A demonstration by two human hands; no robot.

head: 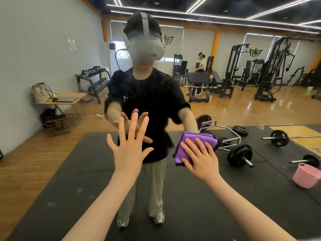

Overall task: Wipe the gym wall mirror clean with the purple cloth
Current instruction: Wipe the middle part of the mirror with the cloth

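On mirror (52, 49), right hand (202, 158) presses purple cloth (189, 145).

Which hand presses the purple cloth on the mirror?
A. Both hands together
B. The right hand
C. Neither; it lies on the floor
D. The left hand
B: the right hand lies flat over the purple cloth against the mirror, while the left hand is spread bare on the glass.

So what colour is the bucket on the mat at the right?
Pink: the bucket shows as a reflection in the mirror, lower right of the head view.
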